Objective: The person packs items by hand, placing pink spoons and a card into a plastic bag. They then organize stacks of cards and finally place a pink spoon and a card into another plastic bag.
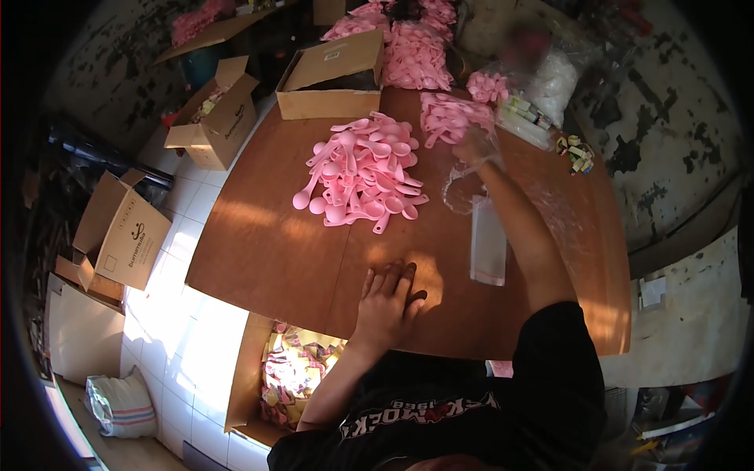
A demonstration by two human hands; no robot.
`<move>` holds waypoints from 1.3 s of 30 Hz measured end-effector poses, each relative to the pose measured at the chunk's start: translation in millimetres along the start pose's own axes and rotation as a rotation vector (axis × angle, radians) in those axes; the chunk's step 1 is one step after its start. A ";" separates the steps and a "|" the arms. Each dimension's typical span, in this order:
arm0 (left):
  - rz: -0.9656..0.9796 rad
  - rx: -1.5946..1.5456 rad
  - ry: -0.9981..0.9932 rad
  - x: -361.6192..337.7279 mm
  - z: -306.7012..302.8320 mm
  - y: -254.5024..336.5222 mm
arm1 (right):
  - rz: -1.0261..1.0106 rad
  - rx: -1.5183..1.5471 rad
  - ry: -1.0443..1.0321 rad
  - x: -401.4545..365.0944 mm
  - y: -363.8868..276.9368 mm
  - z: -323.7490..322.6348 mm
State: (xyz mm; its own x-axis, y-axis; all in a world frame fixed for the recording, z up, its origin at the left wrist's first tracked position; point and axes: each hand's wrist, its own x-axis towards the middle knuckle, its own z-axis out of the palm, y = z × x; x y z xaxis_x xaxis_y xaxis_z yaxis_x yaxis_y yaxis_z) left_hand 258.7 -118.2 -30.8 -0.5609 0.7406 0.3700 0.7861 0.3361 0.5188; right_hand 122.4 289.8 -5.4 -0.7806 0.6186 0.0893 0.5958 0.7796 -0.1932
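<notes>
My left hand point(385, 304) lies on the brown table point(275, 259) near its front edge, fingers spread and holding nothing. Beyond it is a loose heap of pink plastic spoons point(363, 169). My right arm stretches forward, and my right hand point(473, 147) is at the near side of a clear bag of pink spoons point(448, 118). Its fingers are dark and partly hidden, so their grip does not show. Crumpled clear plastic point(463, 184) hangs around that wrist. A stack of flat clear bags point(488, 243) lies beside my right forearm.
A cardboard box point(330, 104) stands at the table's far left, with large bags of pink spoons point(416, 59) beyond. Small packets point(576, 154) lie at right. Open cartons point(129, 235) stand on the tiled floor; a box of wrapped packets point(250, 369) sits below the table's front-left edge.
</notes>
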 end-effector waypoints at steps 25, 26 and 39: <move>-0.002 0.071 0.045 -0.3 5.4 6.9 | -0.248 0.089 0.084 -103.9 -39.7 -20.7; -0.004 0.060 0.044 -0.4 5.5 7.2 | -0.247 0.092 0.084 -105.0 -39.4 -22.6; -0.047 -0.027 -0.017 10.9 -8.0 19.4 | -0.029 0.932 -0.555 -188.3 -8.6 -91.5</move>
State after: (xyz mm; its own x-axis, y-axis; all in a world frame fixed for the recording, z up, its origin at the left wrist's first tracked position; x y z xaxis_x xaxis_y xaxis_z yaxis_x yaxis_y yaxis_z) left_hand 265.7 -108.3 -10.5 -0.5928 0.7338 0.3318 0.7513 0.3555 0.5561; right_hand 281.5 175.5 68.9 -0.9083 0.2885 -0.3030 0.3803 0.2674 -0.8854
